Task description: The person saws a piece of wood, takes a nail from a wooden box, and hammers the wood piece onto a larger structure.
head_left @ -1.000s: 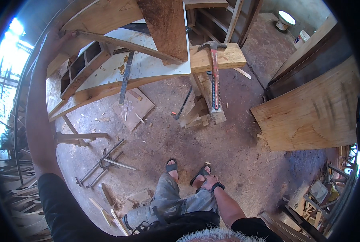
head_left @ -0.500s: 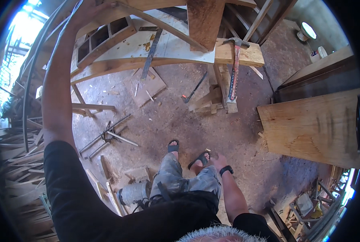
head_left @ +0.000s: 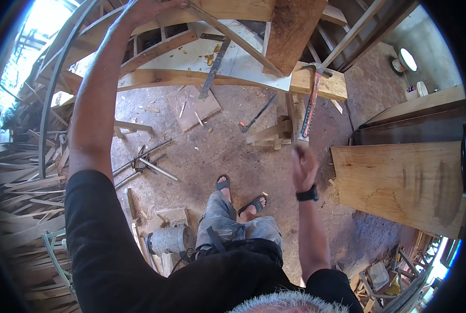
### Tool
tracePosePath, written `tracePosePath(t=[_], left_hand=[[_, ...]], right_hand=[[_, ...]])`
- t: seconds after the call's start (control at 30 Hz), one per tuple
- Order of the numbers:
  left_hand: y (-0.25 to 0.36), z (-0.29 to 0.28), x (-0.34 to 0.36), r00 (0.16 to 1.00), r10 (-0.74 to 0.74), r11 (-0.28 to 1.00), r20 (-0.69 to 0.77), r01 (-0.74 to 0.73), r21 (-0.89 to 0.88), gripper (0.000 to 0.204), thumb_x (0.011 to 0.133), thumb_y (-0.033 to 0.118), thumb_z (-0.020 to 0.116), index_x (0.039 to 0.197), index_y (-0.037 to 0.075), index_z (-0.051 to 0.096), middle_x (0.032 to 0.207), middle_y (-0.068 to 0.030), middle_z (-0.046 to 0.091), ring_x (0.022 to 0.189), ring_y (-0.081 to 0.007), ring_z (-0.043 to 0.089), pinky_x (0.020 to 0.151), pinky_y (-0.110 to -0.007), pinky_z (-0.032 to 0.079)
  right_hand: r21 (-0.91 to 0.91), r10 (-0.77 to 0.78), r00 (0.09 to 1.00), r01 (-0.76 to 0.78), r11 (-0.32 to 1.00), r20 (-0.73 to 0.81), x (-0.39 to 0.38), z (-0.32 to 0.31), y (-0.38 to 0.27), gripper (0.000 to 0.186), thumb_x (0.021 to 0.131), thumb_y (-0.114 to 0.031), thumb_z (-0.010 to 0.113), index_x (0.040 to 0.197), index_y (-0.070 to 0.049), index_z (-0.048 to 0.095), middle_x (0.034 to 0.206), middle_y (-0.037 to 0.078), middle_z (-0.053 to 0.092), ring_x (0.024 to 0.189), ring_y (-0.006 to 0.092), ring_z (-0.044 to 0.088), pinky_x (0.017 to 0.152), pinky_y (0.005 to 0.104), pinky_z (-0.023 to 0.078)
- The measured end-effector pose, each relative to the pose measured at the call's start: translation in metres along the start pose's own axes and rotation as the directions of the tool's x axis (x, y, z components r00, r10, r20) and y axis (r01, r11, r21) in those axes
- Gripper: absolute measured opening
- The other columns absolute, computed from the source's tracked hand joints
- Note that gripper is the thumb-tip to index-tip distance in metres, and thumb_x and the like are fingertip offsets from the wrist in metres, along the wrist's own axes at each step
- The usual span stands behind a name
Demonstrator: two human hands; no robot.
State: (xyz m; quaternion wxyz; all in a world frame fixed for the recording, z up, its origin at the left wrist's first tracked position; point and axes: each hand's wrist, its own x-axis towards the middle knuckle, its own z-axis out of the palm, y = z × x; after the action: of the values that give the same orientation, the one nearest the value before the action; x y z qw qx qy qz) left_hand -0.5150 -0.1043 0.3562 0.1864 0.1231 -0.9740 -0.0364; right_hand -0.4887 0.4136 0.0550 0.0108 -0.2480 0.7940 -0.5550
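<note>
My left hand [head_left: 152, 10] reaches over the curved wooden frame [head_left: 162, 77] at the top. Its fingertips close on the upper end of a thin wooden strip [head_left: 233, 35], which slants down to the right across a white panel [head_left: 243, 60]. A claw hammer [head_left: 312, 101] with a red and black handle lies with its head on a wooden block [head_left: 321, 83]. Just short of the handle's end is my right hand [head_left: 304, 168], slightly blurred, empty, its thumb apart from the fingers. A flat metal rule [head_left: 214, 70] lies across the panel and the frame's edge.
A wide wooden board [head_left: 400, 185] stands at the right. On the floor lie a dark bar with a red tip [head_left: 258, 113], a square board [head_left: 194, 108] and metal rods [head_left: 144, 164]. A grey motor [head_left: 168, 240] sits by my legs. Scrap wood [head_left: 27, 208] is piled at the left.
My right hand has risen from beside my foot to near the hammer's handle end. The bench and frame sit further right in view, while my left hand stays at the strip's end.
</note>
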Motion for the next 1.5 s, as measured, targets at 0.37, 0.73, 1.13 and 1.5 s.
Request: tracePosePath(t=[0.37, 0.73, 1.13, 1.5], left_hand=[[-0.009, 0.001, 0.004, 0.997, 0.071, 0.996, -0.029, -0.069, 0.049, 0.053, 0.079, 0.047, 0.082, 0.106, 0.004, 0.065, 0.096, -0.0232, 0.071, 0.094, -0.0433, 0.069, 0.080, -0.051, 0.052], [-0.017, 0.004, 0.004, 0.971, 0.204, 0.979, -0.125, -0.206, 0.000, 0.050, 0.077, 0.048, 0.082, 0.098, 0.006, 0.065, 0.090, -0.0188, 0.071, 0.091, -0.0402, 0.070, 0.076, -0.050, 0.052], [-0.024, 0.004, 0.004, 0.972, 0.224, 0.968, -0.066, -0.230, -0.098, 0.041, 0.078, 0.039, 0.082, 0.093, 0.005, 0.064, 0.085, -0.0173, 0.071, 0.086, -0.0394, 0.070, 0.076, -0.050, 0.053], [-0.013, 0.049, -0.038, 0.634, 0.209, 0.954, -0.745, -0.299, 0.013, 0.050, 0.082, 0.036, 0.082, 0.121, 0.009, 0.065, 0.109, -0.0131, 0.071, 0.100, -0.0305, 0.070, 0.090, -0.041, 0.053]], right_hand=[[-0.417, -0.838, 0.482, 0.838, 0.353, 0.258, 0.342, 0.075, -0.252, 0.068, 0.077, -0.035, 0.082, 0.134, -0.005, 0.062, 0.140, 0.026, 0.059, 0.134, 0.0341, 0.056, 0.115, 0.0447, 0.042], [-0.614, -0.321, 0.760, 0.648, 0.450, 0.566, 0.372, 0.142, -0.298, 0.049, 0.085, -0.051, 0.073, 0.099, -0.004, 0.069, 0.085, 0.021, 0.072, 0.082, 0.0396, 0.072, 0.074, 0.0495, 0.055], [-0.567, -0.342, 0.806, 0.585, 0.579, 0.483, 0.355, 0.145, -0.299, 0.068, 0.075, -0.061, 0.080, 0.112, -0.004, 0.071, 0.083, 0.020, 0.073, 0.079, 0.0379, 0.072, 0.074, 0.0476, 0.056], [-0.583, -0.379, 0.767, 0.641, 0.500, 0.518, 0.357, 0.150, -0.295, 0.061, 0.081, -0.053, 0.083, 0.123, -0.010, 0.068, 0.095, 0.015, 0.077, 0.087, 0.0322, 0.076, 0.076, 0.0456, 0.059]])
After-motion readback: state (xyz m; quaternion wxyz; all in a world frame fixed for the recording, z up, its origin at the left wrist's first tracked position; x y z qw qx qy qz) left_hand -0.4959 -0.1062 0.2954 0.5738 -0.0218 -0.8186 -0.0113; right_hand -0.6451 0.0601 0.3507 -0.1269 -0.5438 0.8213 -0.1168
